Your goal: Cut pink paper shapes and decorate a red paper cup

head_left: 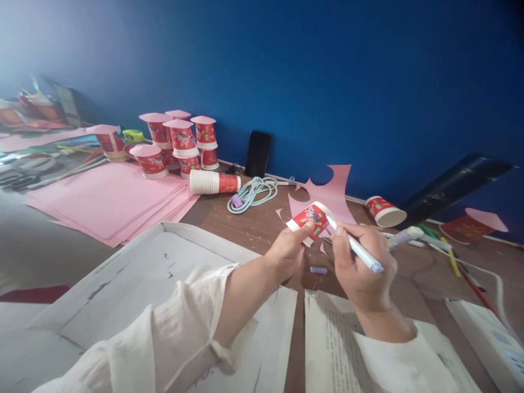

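My left hand (286, 252) is closed around a red printed paper cup (303, 218), held tilted above the desk with its white rim toward the lower left. In my right hand (364, 265) is a white marker pen (355, 246) with a pale blue end. Its tip meets the right edge of the cup; whether it touches the surface I cannot tell. A small pale blue pen cap (318, 269) lies on the desk below the cup. Just behind, a cut pink paper sheet (327, 191) with round gaps leans against the wall.
Red cups with pink paper tops (182, 139) stand stacked at the back left, near nested cups (213, 182) on their side. Pink sheets (110, 196) lie left of a coiled light blue cable (254, 194). A phone (258, 153) leans on the wall; a power strip (487, 338) lies right.
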`<action>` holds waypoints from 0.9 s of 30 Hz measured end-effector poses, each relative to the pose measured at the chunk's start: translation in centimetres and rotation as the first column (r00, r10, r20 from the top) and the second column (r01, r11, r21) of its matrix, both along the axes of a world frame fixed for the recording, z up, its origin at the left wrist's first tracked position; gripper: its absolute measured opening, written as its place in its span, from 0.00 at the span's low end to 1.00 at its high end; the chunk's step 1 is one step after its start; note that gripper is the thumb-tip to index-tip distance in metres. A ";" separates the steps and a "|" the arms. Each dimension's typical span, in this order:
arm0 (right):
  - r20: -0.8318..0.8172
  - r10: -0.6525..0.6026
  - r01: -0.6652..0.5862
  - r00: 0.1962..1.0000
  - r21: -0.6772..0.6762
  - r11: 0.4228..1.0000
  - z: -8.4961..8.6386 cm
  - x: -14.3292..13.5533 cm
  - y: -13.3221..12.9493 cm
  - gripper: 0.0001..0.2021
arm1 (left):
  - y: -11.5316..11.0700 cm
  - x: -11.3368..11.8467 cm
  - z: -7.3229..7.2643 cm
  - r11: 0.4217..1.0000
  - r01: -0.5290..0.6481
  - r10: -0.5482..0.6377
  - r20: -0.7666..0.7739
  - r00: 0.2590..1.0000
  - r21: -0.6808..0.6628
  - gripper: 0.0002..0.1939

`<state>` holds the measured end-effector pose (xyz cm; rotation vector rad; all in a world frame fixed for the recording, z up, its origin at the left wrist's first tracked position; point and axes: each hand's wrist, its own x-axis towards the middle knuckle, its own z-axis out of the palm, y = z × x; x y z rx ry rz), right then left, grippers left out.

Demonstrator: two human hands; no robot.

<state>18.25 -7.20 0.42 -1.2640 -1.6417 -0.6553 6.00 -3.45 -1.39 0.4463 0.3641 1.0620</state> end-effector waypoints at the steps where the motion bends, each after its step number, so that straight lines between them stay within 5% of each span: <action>1: 0.004 0.003 -0.003 1.000 0.003 1.000 0.0 0.0 0.0 0.02 | 0.0 0.0 0.0 1.000 -0.002 0.002 -0.001 1.000 -0.004 0.14; 27: 0.015 0.015 -0.015 1.000 -0.037 0.999 -0.2 -0.7 -0.1 0.02 | 0.0 -0.1 0.0 0.999 -0.010 0.010 0.004 1.000 -0.050 0.14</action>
